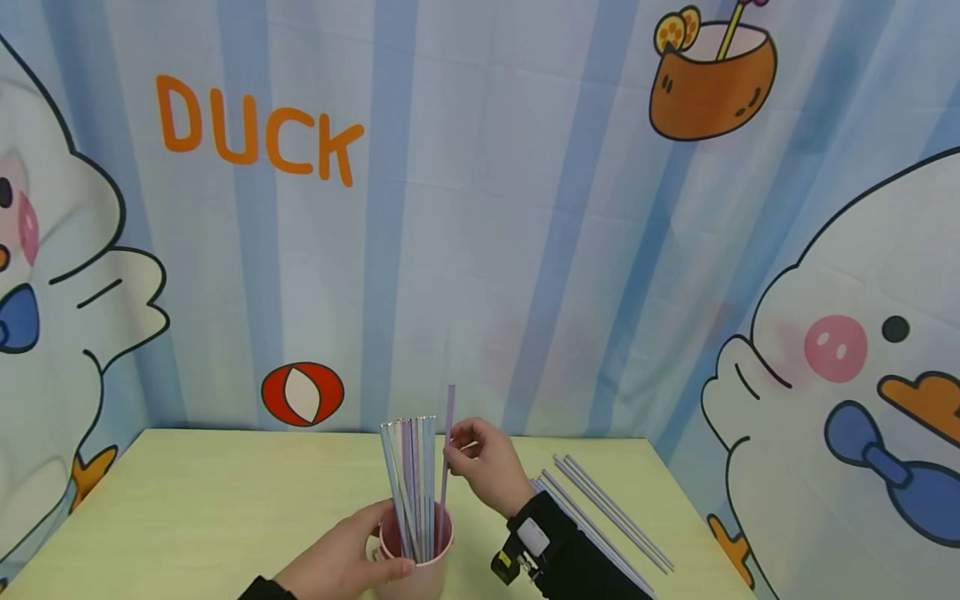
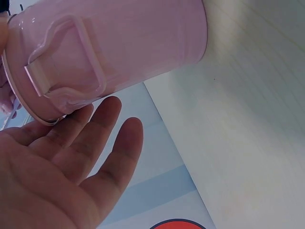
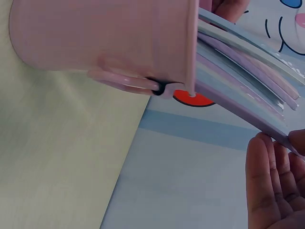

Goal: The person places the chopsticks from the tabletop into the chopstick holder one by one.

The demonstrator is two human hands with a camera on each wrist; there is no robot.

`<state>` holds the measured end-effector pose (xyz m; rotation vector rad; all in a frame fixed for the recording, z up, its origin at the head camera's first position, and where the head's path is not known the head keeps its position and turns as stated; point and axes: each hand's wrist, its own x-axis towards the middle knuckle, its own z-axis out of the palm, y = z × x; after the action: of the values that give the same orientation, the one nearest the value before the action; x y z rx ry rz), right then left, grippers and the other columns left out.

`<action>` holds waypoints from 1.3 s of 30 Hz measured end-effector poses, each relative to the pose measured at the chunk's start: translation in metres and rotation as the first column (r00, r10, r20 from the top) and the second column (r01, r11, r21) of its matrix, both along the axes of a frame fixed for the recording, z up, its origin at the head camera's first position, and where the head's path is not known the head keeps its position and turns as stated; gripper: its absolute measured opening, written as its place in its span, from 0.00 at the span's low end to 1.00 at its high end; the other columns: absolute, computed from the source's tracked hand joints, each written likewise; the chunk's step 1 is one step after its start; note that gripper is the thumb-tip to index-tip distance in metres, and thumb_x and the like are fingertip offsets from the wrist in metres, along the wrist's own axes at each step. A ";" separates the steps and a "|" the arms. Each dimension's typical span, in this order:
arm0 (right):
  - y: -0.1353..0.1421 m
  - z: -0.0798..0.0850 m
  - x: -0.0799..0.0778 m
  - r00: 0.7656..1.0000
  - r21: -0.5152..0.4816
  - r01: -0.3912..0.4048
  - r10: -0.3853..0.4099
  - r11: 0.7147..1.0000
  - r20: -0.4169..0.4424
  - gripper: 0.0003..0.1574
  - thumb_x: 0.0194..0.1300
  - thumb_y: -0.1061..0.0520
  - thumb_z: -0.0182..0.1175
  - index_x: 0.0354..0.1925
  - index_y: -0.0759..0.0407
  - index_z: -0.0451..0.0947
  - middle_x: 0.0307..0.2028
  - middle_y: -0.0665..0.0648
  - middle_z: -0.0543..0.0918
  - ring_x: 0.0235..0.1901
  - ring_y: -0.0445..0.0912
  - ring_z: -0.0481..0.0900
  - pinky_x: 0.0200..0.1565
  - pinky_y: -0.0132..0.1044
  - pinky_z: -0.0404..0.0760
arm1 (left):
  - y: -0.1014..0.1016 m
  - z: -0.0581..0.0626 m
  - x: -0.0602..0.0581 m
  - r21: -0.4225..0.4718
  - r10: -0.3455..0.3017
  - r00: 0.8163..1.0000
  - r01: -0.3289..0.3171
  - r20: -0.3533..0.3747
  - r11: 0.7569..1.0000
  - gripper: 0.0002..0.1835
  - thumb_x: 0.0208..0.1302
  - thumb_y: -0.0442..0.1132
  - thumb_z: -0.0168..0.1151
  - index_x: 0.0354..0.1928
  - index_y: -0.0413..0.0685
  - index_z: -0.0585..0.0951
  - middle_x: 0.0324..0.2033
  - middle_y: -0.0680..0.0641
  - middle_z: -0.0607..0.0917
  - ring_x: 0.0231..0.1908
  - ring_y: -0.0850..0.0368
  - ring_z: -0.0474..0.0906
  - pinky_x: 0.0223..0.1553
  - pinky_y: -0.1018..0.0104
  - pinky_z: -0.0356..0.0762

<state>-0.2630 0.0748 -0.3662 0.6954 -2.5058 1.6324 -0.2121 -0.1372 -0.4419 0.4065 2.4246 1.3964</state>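
Observation:
A small pink metal bucket point(image 1: 414, 575) with side handles stands upright on the table, a bunch of pastel drinking straws point(image 1: 411, 483) upright inside it. My left hand point(image 1: 341, 550) holds the bucket by its rim, the thumb at the near side; in the left wrist view its other fingers point(image 2: 112, 152) reach along the wall below the rim. Between thumb and fingertips my right hand point(image 1: 487, 467) pinches a purple straw point(image 1: 450, 408). That straw's lower end is inside the bucket at the right of the bunch, as the right wrist view also shows along the straw point(image 3: 238, 112).
Several more purple and pale straws point(image 1: 615, 512) lie on the yellow table point(image 1: 225, 500) right of the bucket, partly behind the right forearm. A curtain point(image 1: 465, 250) with cartoon ducks hangs behind the table's far edge.

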 end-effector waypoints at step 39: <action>0.122 -0.078 -0.034 0.987 0.509 0.143 -0.083 0.849 -0.139 0.05 0.63 0.60 0.60 0.39 0.56 0.80 0.33 0.50 0.82 0.31 0.41 0.75 0.34 0.40 0.77 | 0.002 -0.001 0.001 -0.022 0.027 1.000 -0.027 0.006 0.999 0.48 0.49 0.60 0.69 0.70 0.52 0.61 0.62 0.42 0.71 0.53 0.47 0.69 0.54 0.30 0.67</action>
<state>-0.2974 0.1972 -0.4441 0.6356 -2.8522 0.8412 -0.2116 -0.1353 -0.4432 0.3647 2.4469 1.3787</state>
